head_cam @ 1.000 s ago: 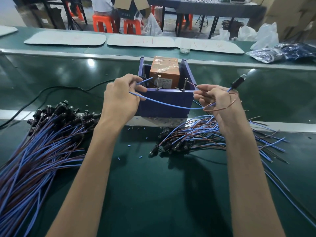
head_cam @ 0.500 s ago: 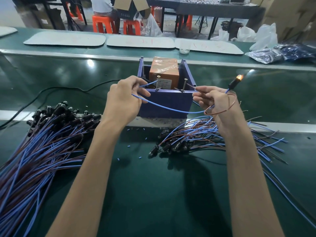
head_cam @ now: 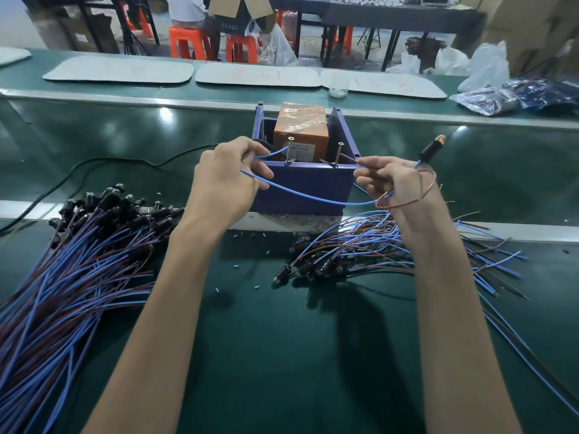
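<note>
over the green belt (head_cam: 282,355), i see both arms stretched forward at the purple box (head_cam: 313,180): the left hand (head_cam: 225,186) curls and pinches the blue wire (head_cam: 313,197) near its end by one metal pin (head_cam: 290,151), the right hand (head_cam: 398,186) pinches the brown wire (head_cam: 421,195) toward the other pin (head_cam: 339,154), the lamp (head_cam: 434,147) glowing orange just beyond its knuckles. whether the bare tips touch the pins i cannot tell. inside the box stands a taped orange block (head_cam: 302,128), its label partly hidden.
</note>
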`<state>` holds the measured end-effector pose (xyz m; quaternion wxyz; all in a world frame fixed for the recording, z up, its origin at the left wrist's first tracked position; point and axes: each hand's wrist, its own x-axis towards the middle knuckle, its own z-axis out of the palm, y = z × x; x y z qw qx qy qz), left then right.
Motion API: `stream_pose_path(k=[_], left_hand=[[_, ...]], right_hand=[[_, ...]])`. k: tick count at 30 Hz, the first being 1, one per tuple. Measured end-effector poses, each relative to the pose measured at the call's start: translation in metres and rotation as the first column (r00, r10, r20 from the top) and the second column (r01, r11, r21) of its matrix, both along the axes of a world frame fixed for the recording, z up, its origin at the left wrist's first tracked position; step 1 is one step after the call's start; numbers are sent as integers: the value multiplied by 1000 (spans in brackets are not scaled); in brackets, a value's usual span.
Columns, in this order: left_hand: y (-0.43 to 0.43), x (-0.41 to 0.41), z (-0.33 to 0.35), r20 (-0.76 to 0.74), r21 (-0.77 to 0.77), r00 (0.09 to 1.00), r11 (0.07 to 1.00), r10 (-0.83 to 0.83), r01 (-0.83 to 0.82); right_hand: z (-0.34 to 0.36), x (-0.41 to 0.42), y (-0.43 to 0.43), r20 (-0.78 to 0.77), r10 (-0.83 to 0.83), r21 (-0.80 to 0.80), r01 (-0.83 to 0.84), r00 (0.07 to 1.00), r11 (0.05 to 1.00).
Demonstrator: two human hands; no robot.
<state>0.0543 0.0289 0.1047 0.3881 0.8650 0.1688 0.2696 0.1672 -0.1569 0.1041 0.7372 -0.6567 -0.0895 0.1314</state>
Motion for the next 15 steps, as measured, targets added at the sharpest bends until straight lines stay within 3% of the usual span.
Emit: stream_pose_path(k=[15], left_hand=[[-1,1,0,15,17,1000,1000,-4,4]], right_hand=[[-3,4,0,-26,-89,-9,89,996,996]])
